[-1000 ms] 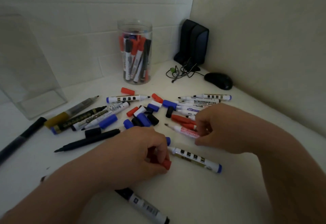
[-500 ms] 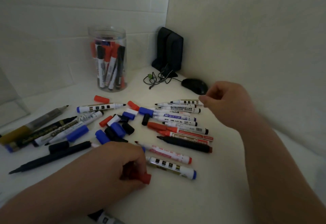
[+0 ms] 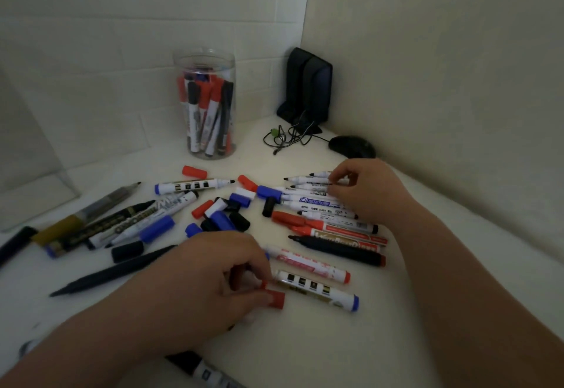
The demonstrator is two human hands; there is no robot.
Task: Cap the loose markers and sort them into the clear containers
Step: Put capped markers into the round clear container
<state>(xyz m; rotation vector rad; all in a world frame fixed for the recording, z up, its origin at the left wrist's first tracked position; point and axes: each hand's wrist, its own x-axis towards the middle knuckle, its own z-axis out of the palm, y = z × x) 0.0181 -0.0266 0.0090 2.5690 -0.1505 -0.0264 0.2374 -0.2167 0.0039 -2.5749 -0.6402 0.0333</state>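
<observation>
White desktop (image 3: pixel 305 345) fills the lower frame and runs back into a walled corner. Nearest us, at the bottom edge, a black-ended marker (image 3: pixel 207 369) lies half out of view. Just above it, low and centre, our left hand (image 3: pixel 210 280) pinches a red cap (image 3: pixel 274 299) between thumb and fingertips, down against the desktop. Just right of that cap lies a blue-ended marker (image 3: pixel 317 290), and just beyond it a red marker (image 3: pixel 308 262). The red marker's long axis slants from the centre of the frame down to the right, with its bare tip beside our left knuckles. We judge the cap is meant for that tip, and the left hand is much the nearer. Further back at right of centre, well apart from the left, our right hand (image 3: pixel 366 195) curls its fingers onto the white markers (image 3: pixel 305 179). These lie almost level, with their uncapped tips pointing to frame left. We cannot tell whether the hand grips one or only touches them. Loose caps (image 3: pixel 225 219) sit heaped at mid-frame. Beyond them, upper centre, the clear jar (image 3: pixel 204 53) stands upright with capped markers inside, far from both hands.
</observation>
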